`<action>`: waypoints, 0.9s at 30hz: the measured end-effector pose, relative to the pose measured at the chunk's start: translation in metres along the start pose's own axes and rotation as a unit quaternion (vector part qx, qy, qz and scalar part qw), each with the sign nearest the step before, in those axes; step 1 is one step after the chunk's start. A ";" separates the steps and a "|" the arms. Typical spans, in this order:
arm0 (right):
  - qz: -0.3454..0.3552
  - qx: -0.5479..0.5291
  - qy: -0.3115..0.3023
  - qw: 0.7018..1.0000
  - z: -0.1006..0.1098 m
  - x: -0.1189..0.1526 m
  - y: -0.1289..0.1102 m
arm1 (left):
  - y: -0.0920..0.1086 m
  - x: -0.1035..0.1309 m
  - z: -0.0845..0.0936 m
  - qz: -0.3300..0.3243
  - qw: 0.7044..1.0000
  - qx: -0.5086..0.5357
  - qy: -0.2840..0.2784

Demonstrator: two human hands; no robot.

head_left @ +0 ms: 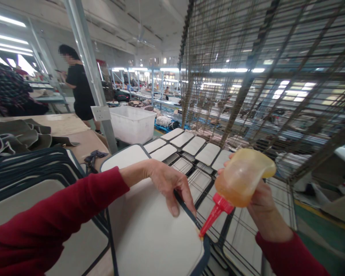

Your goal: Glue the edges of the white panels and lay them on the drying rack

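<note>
My left hand (pixel 170 183) pinches the dark edge of a pale rounded panel (pixel 152 234), thumb on top and fingers at the rim. In my right hand (pixel 260 195) is a squeeze bottle (pixel 241 176) of amber liquid, tilted downward. Its red nozzle (pixel 211 218) meets the panel's dark border near the right corner, where a small wet-looking yellowish spot shows. Most of my right fingers are hidden behind the bottle. To the left lies a stack of similar dark-edged panels (pixel 31 195).
Beyond the panel, a wire rack (pixel 199 172) carries rows of pale pieces, and more wire racks (pixel 255 76) rise at the right. Dark curved pieces (pixel 23 134) lie on a table at left. A white bin (pixel 132 122) stands behind a metal post (pixel 89 69); a person (pixel 82 84) stands nearby.
</note>
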State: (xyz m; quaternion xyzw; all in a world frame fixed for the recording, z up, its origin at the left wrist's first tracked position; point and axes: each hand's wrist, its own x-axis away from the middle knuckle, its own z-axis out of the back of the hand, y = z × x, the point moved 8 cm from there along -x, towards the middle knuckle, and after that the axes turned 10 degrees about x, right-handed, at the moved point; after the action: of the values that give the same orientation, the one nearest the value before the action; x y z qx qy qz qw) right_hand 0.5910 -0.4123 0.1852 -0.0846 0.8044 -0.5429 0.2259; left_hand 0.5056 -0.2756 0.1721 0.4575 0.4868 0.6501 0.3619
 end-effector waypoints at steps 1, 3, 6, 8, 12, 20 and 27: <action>0.002 0.001 0.002 1.000 0.000 0.000 0.000 | 0.000 0.001 0.000 0.000 1.000 -0.002 0.003; 0.006 0.003 0.007 1.000 0.000 0.000 -0.001 | 0.001 0.003 0.001 -0.001 1.000 -0.003 0.010; 0.011 0.002 0.019 1.000 -0.001 0.002 -0.003 | 0.000 0.005 0.003 -0.004 1.000 -0.001 0.022; 0.014 0.001 0.026 1.000 -0.001 0.003 -0.004 | -0.001 0.007 0.005 -0.008 0.999 0.001 0.032; 0.019 0.003 0.046 0.999 0.007 0.005 -0.004 | -0.001 0.013 0.008 -0.010 0.998 0.010 0.055; 0.066 0.014 0.084 0.994 0.022 0.007 -0.006 | -0.011 0.029 0.023 -0.027 0.993 0.010 0.117; 0.137 0.045 0.103 0.984 0.029 0.016 -0.013 | -0.022 0.039 0.034 -0.026 0.988 0.018 0.150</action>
State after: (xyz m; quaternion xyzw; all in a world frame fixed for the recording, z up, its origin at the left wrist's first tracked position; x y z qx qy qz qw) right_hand 0.5884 -0.4480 0.1834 0.0929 0.8021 -0.5483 0.2178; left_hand 0.5260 -0.2235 0.1640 0.3484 0.5594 0.6928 0.2930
